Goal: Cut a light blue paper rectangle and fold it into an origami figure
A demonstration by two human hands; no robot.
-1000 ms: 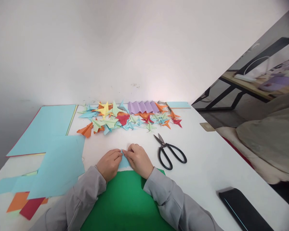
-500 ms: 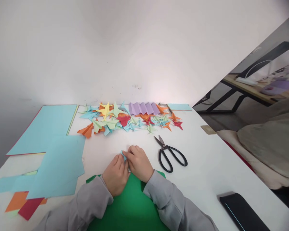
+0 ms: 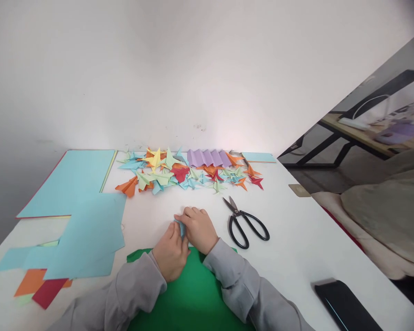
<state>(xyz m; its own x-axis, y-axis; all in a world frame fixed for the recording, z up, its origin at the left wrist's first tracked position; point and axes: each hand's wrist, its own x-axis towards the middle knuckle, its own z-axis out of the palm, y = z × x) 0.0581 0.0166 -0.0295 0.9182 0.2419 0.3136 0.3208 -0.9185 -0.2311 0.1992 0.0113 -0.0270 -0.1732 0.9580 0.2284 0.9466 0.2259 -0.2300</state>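
Observation:
Both hands meet over a small light-blue paper piece (image 3: 181, 227) on the white table (image 3: 296, 230), just beyond a green sheet (image 3: 193, 294). My left hand (image 3: 170, 253) presses on the paper with its fingers curled, thumb side against the right hand. My right hand (image 3: 198, 227) lies over the paper's far side, fingers bent and pinching it. Only a sliver of the blue paper shows between the fingers. Grey sleeves cover both forearms.
Black scissors (image 3: 245, 220) lie to the right of my hands. A row of folded paper figures (image 3: 189, 171) and a purple pleated sheet (image 3: 207, 157) sit at the far edge. Light-blue sheets (image 3: 86, 230) and orange and red scraps (image 3: 37, 285) lie left. A black phone (image 3: 345, 305) lies near right.
My left hand has slid right and closed over the blue paper, hiding most of it. The right hand stays on the paper. The view has shifted slightly.

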